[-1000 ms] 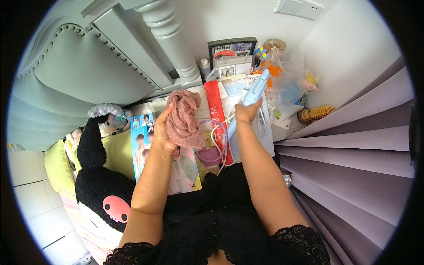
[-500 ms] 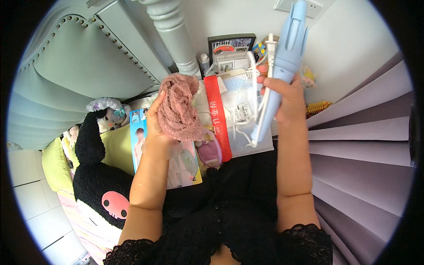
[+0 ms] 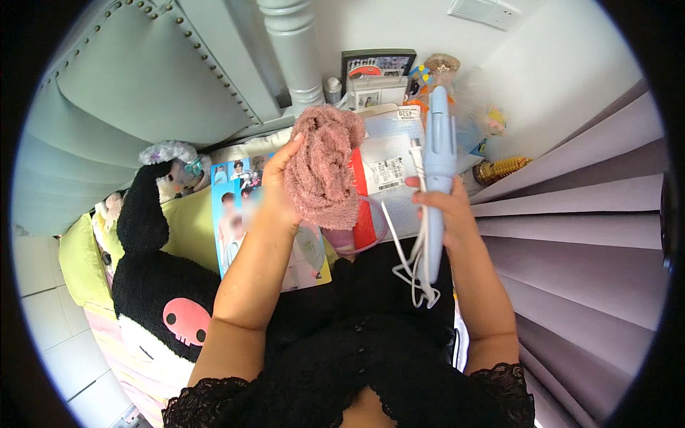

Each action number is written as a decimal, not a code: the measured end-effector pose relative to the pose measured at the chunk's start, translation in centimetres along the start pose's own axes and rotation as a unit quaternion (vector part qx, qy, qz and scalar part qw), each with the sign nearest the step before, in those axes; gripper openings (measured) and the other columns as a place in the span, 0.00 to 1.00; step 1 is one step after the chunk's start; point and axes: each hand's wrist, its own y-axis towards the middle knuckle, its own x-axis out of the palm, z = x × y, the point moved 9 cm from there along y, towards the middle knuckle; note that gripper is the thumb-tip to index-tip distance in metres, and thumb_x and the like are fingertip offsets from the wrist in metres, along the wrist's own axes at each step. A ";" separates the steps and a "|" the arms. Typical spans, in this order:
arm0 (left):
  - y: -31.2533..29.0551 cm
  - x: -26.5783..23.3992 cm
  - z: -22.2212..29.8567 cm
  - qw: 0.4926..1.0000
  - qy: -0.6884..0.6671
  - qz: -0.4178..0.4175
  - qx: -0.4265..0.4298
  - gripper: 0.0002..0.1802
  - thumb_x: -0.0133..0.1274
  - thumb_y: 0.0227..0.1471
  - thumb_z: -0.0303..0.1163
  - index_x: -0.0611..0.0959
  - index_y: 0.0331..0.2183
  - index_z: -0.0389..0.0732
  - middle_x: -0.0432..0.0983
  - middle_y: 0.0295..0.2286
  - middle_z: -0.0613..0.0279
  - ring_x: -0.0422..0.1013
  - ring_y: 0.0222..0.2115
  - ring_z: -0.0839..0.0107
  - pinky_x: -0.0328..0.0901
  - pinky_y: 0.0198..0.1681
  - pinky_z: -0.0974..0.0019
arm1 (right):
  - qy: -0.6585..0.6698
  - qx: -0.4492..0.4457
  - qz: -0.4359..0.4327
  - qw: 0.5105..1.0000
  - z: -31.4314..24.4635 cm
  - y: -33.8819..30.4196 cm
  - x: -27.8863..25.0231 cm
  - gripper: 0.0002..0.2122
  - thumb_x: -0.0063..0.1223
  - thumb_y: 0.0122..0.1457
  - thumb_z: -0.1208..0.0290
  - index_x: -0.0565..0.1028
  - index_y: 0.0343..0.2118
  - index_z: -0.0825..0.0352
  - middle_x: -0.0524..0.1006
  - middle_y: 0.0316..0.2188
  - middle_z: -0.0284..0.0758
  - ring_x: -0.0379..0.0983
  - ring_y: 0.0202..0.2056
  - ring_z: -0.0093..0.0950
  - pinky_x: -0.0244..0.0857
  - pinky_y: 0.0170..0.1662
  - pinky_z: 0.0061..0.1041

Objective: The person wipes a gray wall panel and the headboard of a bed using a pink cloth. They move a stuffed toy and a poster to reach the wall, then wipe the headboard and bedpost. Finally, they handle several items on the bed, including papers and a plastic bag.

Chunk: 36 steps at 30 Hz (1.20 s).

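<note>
My left hand (image 3: 280, 187) grips a bundled fluffy pink cloth (image 3: 325, 167), thumb along its left side; most of its fingers are hidden behind the bundle. At the right, my right hand (image 3: 451, 208) is closed around a light blue curling iron (image 3: 440, 153). The iron points upward, its clamp end away from me. Its white cord (image 3: 412, 274) runs along the body and hangs in loose loops below that hand. Both things are held up in front of me, apart from each other.
Behind the hands lie a white bubble mailer (image 3: 399, 132), a red strip (image 3: 364, 225) and a photo poster (image 3: 242, 214). Further back stand a dark picture frame (image 3: 378, 60) and a yellow brush (image 3: 503, 171). A black plush toy (image 3: 160, 278) sits left; purple curtains (image 3: 571, 250) hang right.
The curling iron has come down toward me and slightly left, turning more upright, its cord now dangling lower. The pink cloth has moved right with my left hand.
</note>
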 end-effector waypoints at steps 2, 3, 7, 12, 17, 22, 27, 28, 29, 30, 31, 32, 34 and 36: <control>-0.9 0.1 0.7 1.000 0.000 0.024 0.014 0.22 0.50 0.52 0.43 0.76 0.45 0.38 0.76 0.39 0.51 0.73 0.38 0.54 0.69 0.42 0.43 | -0.044 -0.006 0.040 0.998 3.3 3.2 -0.1 0.30 0.58 0.40 0.84 0.60 0.49 0.67 0.75 0.35 0.41 0.74 0.28 0.28 0.70 0.26 0.26; -1.3 0.2 0.9 0.999 0.000 0.034 0.020 0.23 0.50 0.52 0.43 0.76 0.45 0.38 0.76 0.39 0.51 0.73 0.38 0.54 0.68 0.42 0.43 | -0.065 -0.004 0.060 0.996 5.2 4.8 -0.4 0.29 0.58 0.40 0.83 0.61 0.48 0.67 0.75 0.35 0.41 0.74 0.29 0.29 0.70 0.27 0.28; -1.8 -1.8 -0.8 0.998 0.011 0.051 -0.029 0.22 0.51 0.52 0.40 0.75 0.46 0.38 0.76 0.40 0.51 0.72 0.39 0.55 0.67 0.45 0.45 | -0.231 -0.050 0.155 0.959 14.4 8.7 -2.4 0.33 0.61 0.37 0.81 0.60 0.51 0.69 0.73 0.40 0.46 0.73 0.38 0.39 0.68 0.42 0.36; -2.0 -11.6 -8.3 0.976 -0.059 0.179 -0.106 0.20 0.52 0.51 0.35 0.74 0.46 0.38 0.75 0.40 0.52 0.72 0.40 0.55 0.66 0.47 0.49 | -0.399 -0.081 0.169 0.898 17.8 6.6 -1.5 0.37 0.64 0.38 0.76 0.59 0.54 0.71 0.72 0.42 0.51 0.70 0.44 0.48 0.64 0.49 0.39; -1.6 -10.8 -12.4 0.971 -0.044 0.167 -0.165 0.20 0.53 0.51 0.35 0.74 0.46 0.38 0.75 0.41 0.51 0.72 0.41 0.54 0.66 0.48 0.49 | -0.364 -0.119 0.212 0.899 17.3 5.8 -1.3 0.39 0.67 0.38 0.75 0.58 0.56 0.69 0.71 0.44 0.53 0.69 0.46 0.50 0.63 0.50 0.40; -2.7 -7.0 -10.3 0.976 -0.032 0.140 -0.165 0.22 0.54 0.50 0.35 0.74 0.46 0.36 0.75 0.42 0.50 0.72 0.41 0.54 0.65 0.49 0.48 | -0.347 -0.080 0.196 0.914 15.2 6.3 -2.5 0.34 0.64 0.39 0.77 0.60 0.52 0.70 0.72 0.41 0.47 0.71 0.41 0.45 0.65 0.47 0.39; -7.6 -1.2 -2.2 0.992 -0.086 0.053 -0.071 0.22 0.54 0.49 0.34 0.75 0.45 0.33 0.76 0.40 0.47 0.73 0.39 0.54 0.68 0.46 0.50 | -0.151 -0.087 -0.014 0.985 1.6 3.4 7.8 0.31 0.59 0.39 0.84 0.62 0.50 0.69 0.74 0.38 0.38 0.73 0.37 0.30 0.69 0.41 0.30; -9.7 0.3 0.5 0.996 -0.071 0.040 -0.023 0.22 0.54 0.48 0.35 0.75 0.44 0.32 0.76 0.39 0.47 0.74 0.38 0.54 0.69 0.45 0.51 | -0.121 -0.108 -0.066 0.984 -1.7 2.0 12.0 0.30 0.59 0.39 0.84 0.63 0.50 0.69 0.74 0.37 0.38 0.74 0.37 0.29 0.69 0.41 0.29; -11.6 1.3 3.0 0.998 -0.049 0.031 0.020 0.22 0.54 0.48 0.34 0.75 0.44 0.32 0.76 0.39 0.48 0.74 0.38 0.56 0.69 0.46 0.52 | -0.089 -0.128 -0.113 0.981 -4.8 0.3 16.2 0.30 0.59 0.39 0.84 0.63 0.49 0.69 0.75 0.36 0.37 0.74 0.36 0.28 0.69 0.40 0.27; -14.0 2.0 5.5 0.997 -0.026 0.024 0.069 0.21 0.55 0.48 0.34 0.76 0.44 0.33 0.76 0.39 0.48 0.74 0.39 0.57 0.69 0.46 0.54 | -0.066 -0.174 -0.171 0.967 -7.9 -1.7 20.7 0.29 0.59 0.39 0.84 0.63 0.48 0.69 0.75 0.35 0.36 0.74 0.35 0.27 0.70 0.39 0.26; -16.7 2.8 8.3 0.992 0.019 0.024 0.126 0.21 0.55 0.48 0.33 0.76 0.43 0.33 0.76 0.40 0.49 0.73 0.39 0.58 0.69 0.46 0.55 | -0.040 -0.222 -0.221 0.949 -10.7 -3.9 24.8 0.28 0.59 0.40 0.84 0.64 0.47 0.69 0.75 0.33 0.35 0.74 0.33 0.26 0.70 0.39 0.25; -19.9 3.4 11.0 0.980 0.068 0.031 0.187 0.20 0.55 0.48 0.33 0.76 0.43 0.33 0.76 0.40 0.50 0.73 0.39 0.59 0.69 0.46 0.56 | -0.018 -0.243 -0.318 0.916 -12.6 -6.5 29.5 0.28 0.59 0.39 0.83 0.63 0.47 0.70 0.75 0.35 0.38 0.74 0.35 0.28 0.69 0.40 0.27; -28.4 3.7 16.2 0.912 0.207 0.108 0.336 0.19 0.55 0.48 0.32 0.76 0.42 0.34 0.75 0.40 0.51 0.73 0.40 0.61 0.68 0.47 0.59 | 0.026 -0.294 -0.446 0.845 -14.4 -12.0 37.6 0.23 0.60 0.42 0.81 0.66 0.44 0.71 0.76 0.34 0.39 0.75 0.35 0.29 0.70 0.41 0.27; -37.3 4.2 20.1 0.759 0.393 0.226 0.467 0.18 0.55 0.47 0.32 0.77 0.42 0.34 0.75 0.40 0.53 0.73 0.40 0.63 0.68 0.47 0.61 | 0.055 -0.311 -0.484 0.816 -13.0 -16.5 43.1 0.20 0.61 0.44 0.80 0.70 0.42 0.72 0.77 0.32 0.38 0.76 0.34 0.28 0.70 0.41 0.26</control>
